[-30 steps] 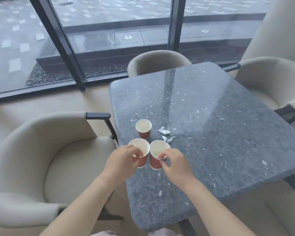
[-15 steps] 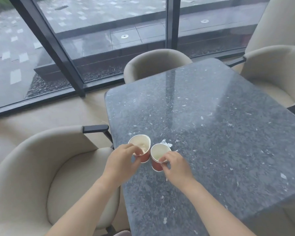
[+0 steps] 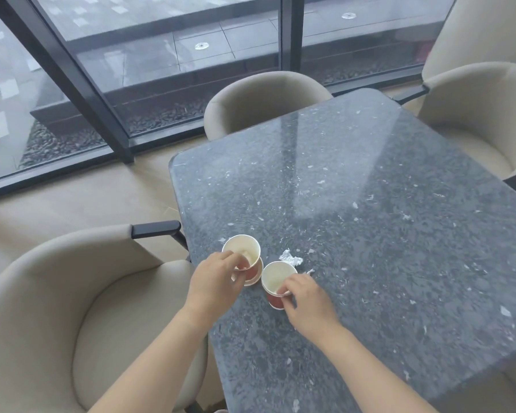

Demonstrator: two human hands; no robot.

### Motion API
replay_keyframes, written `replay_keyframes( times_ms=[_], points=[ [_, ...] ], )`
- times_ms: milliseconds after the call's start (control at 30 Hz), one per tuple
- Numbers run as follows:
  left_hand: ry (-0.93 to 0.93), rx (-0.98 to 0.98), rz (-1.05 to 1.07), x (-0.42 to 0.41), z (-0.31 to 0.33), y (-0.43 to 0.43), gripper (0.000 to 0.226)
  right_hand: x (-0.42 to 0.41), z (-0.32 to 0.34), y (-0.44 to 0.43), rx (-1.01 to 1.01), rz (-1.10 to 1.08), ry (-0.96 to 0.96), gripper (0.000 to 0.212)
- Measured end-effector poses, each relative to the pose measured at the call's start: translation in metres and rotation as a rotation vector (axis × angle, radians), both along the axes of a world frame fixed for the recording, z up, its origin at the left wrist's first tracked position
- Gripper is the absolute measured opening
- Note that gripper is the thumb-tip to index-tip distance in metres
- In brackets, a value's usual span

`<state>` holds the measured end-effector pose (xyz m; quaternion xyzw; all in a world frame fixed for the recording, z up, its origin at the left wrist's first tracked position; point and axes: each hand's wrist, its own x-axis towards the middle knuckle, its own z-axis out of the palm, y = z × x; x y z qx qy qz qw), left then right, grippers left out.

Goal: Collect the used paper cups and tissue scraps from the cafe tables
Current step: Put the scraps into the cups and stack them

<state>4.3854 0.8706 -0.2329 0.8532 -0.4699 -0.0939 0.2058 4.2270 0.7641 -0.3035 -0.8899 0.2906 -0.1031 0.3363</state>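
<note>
My left hand (image 3: 213,283) has its fingers pinched on the rim of one paper cup (image 3: 241,252), which looks nested in a second cup (image 3: 254,278), near the left edge of the table (image 3: 370,204). My right hand (image 3: 306,302) pinches the rim of the red cup (image 3: 276,278) standing just beside. A crumpled tissue scrap (image 3: 291,259) lies right behind it. There's a beige chair (image 3: 72,293) on my left.

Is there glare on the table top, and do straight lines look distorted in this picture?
Head view: a pale window reflection streaks down the table; the left window post leans sharply, a wide-angle effect; shadows are soft.
</note>
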Motion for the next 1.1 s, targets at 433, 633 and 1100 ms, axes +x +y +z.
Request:
replay_keyframes(
  times_ms=[433,633,1100],
  points=[
    [0.073,0.078,-0.046,-0.001,-0.022,-0.007,0.015,-0.010,0.000,-0.005,0.025,0.001,-0.028,0.012],
    [0.089,0.004,-0.106,-0.006,-0.031,-0.021,0.016,-0.012,0.003,-0.025,0.018,-0.058,-0.049,0.011],
    [-0.121,0.274,-0.161,-0.002,-0.088,-0.026,0.050,0.020,-0.037,-0.070,0.061,0.023,0.251,0.041]
  ],
)
